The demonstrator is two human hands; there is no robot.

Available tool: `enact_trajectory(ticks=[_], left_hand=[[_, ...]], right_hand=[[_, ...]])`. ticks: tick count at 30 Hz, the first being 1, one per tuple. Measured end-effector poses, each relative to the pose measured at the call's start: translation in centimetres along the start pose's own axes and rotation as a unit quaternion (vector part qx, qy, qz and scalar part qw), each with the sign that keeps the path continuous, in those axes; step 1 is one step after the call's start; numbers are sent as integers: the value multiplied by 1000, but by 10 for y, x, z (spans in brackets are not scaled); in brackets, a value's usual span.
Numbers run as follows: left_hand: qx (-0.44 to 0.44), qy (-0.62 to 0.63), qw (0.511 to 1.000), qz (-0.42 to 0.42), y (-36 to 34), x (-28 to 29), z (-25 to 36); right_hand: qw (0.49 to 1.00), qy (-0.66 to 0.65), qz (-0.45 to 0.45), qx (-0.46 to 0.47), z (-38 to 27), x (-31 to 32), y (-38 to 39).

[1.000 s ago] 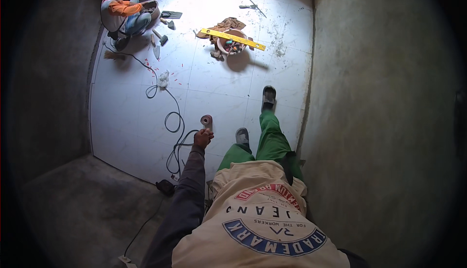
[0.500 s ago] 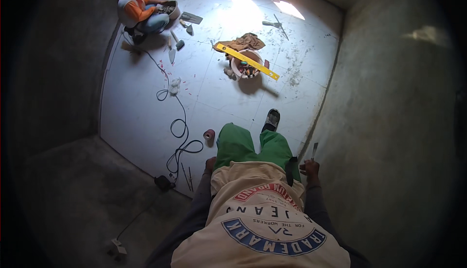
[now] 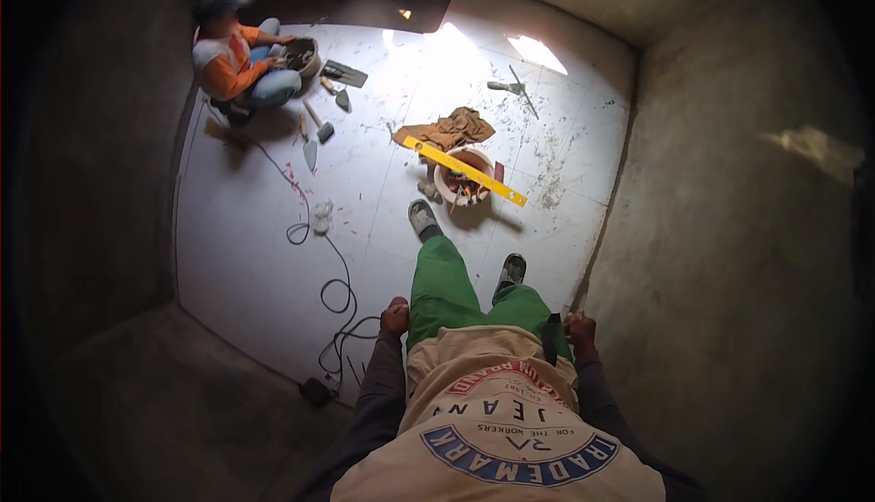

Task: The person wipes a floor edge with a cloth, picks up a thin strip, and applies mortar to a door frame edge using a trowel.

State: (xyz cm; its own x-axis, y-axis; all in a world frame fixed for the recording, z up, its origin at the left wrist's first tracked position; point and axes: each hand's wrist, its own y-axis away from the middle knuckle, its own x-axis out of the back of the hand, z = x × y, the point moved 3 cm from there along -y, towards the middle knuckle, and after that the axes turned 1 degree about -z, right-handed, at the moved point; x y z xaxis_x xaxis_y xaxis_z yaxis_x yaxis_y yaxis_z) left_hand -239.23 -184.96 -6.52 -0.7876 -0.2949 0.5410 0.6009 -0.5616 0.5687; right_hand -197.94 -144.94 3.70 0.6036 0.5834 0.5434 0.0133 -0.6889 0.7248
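Note:
My left hand [image 3: 394, 318] hangs beside my left green trouser leg, fingers curled, just in front of a red roll [image 3: 398, 302] that it partly hides; what it holds, if anything, I cannot make out. At my right side, my right hand [image 3: 581, 329] grips a thin metal tool [image 3: 577, 306], barely distinguishable against the wall edge. My gray shoes [image 3: 422, 217] are on the white tiles [image 3: 237, 247]. Ahead, a yellow spirit level [image 3: 465, 171] lies across a bucket of tools [image 3: 451, 190], beside a brown cloth [image 3: 460, 128].
A co-worker [image 3: 232, 69] crouches at back left with a bucket [image 3: 305, 62], trowels [image 3: 311, 154] and a mallet [image 3: 324, 130]. A coiled cable [image 3: 337, 297] runs along the left floor. A crossed tool [image 3: 513, 89] lies at the back. Concrete walls [image 3: 729, 256] enclose the space.
My left foot has stepped forward toward the bucket. My left hand has drawn back from over the floor to my side. My right hand has come into view. The view has shifted.

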Motion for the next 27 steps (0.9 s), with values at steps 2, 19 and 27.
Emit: enact_trajectory(ticks=[2, 19, 27], left_hand=[[-49, 49, 997, -17, -42, 33, -5], [197, 383, 901, 51, -241, 197, 60], [160, 31, 985, -58, -330, 34, 74]], right_hand=[[986, 112, 38, 114, -3, -30, 9], [985, 153, -73, 43, -177, -134, -62], [925, 349, -119, 87, -188, -234, -134]])
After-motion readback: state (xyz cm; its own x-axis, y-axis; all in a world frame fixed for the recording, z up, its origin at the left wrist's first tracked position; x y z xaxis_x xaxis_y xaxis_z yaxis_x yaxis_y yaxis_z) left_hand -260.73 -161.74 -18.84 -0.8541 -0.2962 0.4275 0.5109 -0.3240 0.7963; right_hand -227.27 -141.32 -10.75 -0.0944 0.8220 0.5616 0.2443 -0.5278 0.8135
